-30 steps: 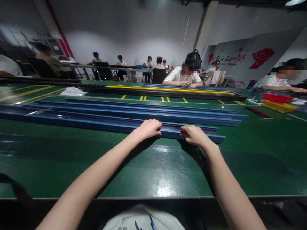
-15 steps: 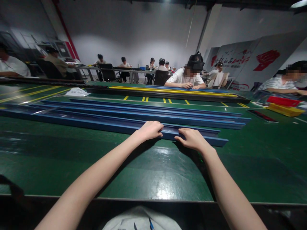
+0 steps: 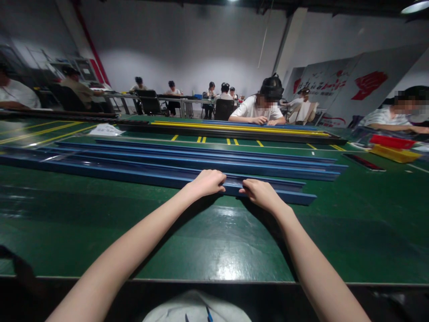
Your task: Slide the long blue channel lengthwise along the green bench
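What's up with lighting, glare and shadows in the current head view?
Head view: strong glare on the green tabletop near its front edge, glints toward image left on the nearest blue channel; dark shadows beside left forearm and right forearm; back wall unevenly lit.

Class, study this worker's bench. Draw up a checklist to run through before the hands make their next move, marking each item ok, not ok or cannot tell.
1. Left hand on the near blue rail: ok, fingers over its front wall.
2. Right hand at the same wall: ok, right of the left hand.
3. Right hand's squeeze on the wall: cannot tell.
4. Whole near rail in view: not ok, its left end runs out of the picture.
5. Near rail's right end apart from the blue rails behind: ok, green table shows between.
6. Phone off the near rail: ok, it lies apart.
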A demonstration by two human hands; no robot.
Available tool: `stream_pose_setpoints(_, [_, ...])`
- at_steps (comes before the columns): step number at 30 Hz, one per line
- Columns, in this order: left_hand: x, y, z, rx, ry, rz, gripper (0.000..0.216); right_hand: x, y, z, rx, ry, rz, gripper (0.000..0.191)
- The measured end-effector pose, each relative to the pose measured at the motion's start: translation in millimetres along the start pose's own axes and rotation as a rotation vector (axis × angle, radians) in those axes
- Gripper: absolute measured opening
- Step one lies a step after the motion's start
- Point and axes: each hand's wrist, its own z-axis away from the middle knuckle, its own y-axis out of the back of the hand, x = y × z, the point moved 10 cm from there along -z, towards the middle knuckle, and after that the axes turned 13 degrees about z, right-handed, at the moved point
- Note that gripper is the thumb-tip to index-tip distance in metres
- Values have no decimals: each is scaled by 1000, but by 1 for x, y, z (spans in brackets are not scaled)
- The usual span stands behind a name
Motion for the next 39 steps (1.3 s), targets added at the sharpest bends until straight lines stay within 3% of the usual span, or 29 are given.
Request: stream_pose_setpoints(39, [-7,7,1,-65,-11,7,21,10,3,3,-20,-19,36,27])
